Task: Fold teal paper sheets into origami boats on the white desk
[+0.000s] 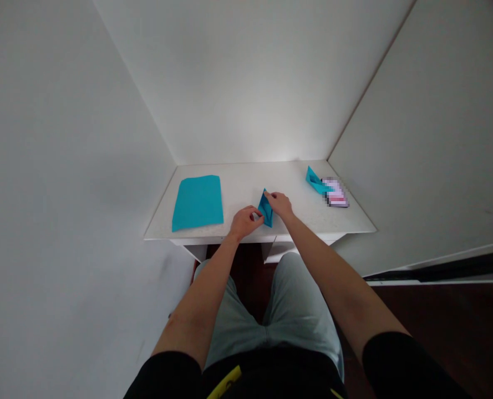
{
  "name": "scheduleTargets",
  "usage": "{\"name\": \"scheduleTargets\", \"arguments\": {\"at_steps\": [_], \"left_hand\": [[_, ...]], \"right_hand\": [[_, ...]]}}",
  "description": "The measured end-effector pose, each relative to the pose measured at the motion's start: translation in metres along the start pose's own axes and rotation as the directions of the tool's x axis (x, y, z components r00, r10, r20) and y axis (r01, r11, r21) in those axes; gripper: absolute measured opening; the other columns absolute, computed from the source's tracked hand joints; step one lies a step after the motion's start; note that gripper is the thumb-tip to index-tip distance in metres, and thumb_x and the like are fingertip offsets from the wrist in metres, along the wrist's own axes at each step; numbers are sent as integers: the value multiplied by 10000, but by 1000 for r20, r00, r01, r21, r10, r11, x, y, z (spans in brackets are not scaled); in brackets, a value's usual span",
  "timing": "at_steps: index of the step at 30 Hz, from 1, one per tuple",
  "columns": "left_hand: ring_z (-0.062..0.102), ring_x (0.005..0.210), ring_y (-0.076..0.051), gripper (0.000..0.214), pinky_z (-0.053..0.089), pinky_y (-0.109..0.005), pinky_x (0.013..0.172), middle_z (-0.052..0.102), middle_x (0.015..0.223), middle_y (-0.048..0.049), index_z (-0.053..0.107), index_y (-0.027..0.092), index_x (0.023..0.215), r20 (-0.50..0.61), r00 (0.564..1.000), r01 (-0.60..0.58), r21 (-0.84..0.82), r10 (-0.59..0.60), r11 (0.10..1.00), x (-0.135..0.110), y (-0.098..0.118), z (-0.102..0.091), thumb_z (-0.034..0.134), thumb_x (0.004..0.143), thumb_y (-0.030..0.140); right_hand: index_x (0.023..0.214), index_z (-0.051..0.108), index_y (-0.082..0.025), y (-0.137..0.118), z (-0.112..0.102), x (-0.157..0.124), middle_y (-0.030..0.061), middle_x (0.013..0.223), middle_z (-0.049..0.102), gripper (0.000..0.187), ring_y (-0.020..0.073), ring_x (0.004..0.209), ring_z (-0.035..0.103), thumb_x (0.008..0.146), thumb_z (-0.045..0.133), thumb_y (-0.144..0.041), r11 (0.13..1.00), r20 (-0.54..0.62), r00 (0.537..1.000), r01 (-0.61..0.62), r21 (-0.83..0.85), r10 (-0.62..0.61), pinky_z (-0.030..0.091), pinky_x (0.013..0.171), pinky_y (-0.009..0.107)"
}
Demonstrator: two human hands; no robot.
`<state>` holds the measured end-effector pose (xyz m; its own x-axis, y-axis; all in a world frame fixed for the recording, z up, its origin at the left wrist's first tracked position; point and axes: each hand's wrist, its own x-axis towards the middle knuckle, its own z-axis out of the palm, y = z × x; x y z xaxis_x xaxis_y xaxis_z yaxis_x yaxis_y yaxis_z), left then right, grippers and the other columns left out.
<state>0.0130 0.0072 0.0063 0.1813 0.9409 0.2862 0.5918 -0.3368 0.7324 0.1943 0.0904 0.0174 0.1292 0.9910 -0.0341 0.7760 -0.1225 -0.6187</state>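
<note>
One folded paper (265, 209) is being held near the front middle of the desk (242, 185): the left hand (246, 221) is pinching its lower left edge between thumb and fingertips, and the right hand (280, 204) is gripping its upper end with closed fingers. A blue sheet (198, 202) is lying flat to the left, while a boat (315, 181) is resting at the right, its near end overlapping a blurred item (338, 196).

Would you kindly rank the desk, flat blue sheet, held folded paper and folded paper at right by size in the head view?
Desk
Flat blue sheet
Held folded paper and folded paper at right: look about equal
</note>
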Motion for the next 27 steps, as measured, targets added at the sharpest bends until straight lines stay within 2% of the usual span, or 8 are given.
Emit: {"name": "scheduleTargets", "arguments": {"at_steps": [2, 7, 10, 13, 18, 21, 25, 27], "left_hand": [[612, 689, -125, 50, 491, -286, 733, 721, 879, 16, 775, 229, 853, -5, 1000, 18, 5, -18, 1000, 0, 0, 0, 784, 882, 269], [616, 705, -129, 64, 500, -286, 751, 710, 871, 11, 778, 231, 857, -1, 1000, 20, 20, -20, 1000, 1, -1, 1, 779, 900, 278], [616, 703, -122, 89, 510, -287, 755, 694, 911, 1, 779, 229, 860, -8, 999, 34, 22, -34, 999, 1, -2, 2, 775, 922, 294], [611, 697, -112, 181, 519, -292, 754, 671, 972, -10, 769, 222, 850, -37, 998, 53, 30, -52, 998, 0, -1, 3, 799, 933, 380], [614, 706, -106, 324, 514, -292, 716, 647, 1039, -9, 744, 217, 855, -52, 995, 83, 2, -83, 997, 0, 2, 2, 874, 864, 514], [606, 681, -96, 298, 508, -295, 710, 650, 1071, -10, 733, 215, 871, -67, 994, 90, -19, -91, 996, 1, 2, 2, 876, 859, 476], [637, 710, -124, 147, 512, -292, 741, 686, 972, -3, 696, 223, 881, -85, 989, 116, -28, -118, 993, 3, -1, 2, 805, 891, 321], [652, 715, -132, 144, 513, -282, 737, 714, 944, 11, 680, 238, 986, -90, 983, 157, -68, -162, 985, 4, -5, 4, 778, 885, 267]], "right_hand": [[970, 840, -247, 3, 3, 4, 128, 1069, 836, 509, 313, 1050, 756, 1037, 521, -638, 1000, 7, 1000, 6, 28, -6, 529, 886, 384], [946, 821, -245, 14, 8, 9, 101, 1027, 831, 339, 274, 991, 739, 1007, 596, -490, 990, -28, 996, 84, 114, -81, 525, 864, 360], [939, 795, -251, 20, 7, 7, 58, 944, 811, 318, 241, 915, 711, 991, 594, -492, 965, -44, 988, 155, 213, -149, 528, 847, 347], [886, 749, -249, 24, 4, 1, 27, 833, 749, 366, 219, 822, 661, 942, 610, -583, 887, -30, 974, 216, 409, -223, 535, 784, 341], [866, 705, -255, 31, 0, -14, -2, 779, 670, 497, 195, 785, 628, 821, 687, -749, 729, 57, 964, 157, 666, -260, 552, 718, 317], [855, 680, -257, 32, 0, -21, -10, 769, 646, 537, 188, 782, 622, 786, 701, -789, 682, 38, 970, 140, 717, -239, 561, 745, 316], [850, 658, -260, 30, 2, -25, -8, 770, 620, 592, 189, 787, 614, 778, 643, -848, 700, -8, 980, 148, 699, -199, 561, 763, 318], [848, 654, -260, 30, 3, -25, -5, 771, 615, 604, 190, 790, 612, 784, 616, -860, 710, -21, 982, 152, 688, -190, 562, 767, 320]]}}
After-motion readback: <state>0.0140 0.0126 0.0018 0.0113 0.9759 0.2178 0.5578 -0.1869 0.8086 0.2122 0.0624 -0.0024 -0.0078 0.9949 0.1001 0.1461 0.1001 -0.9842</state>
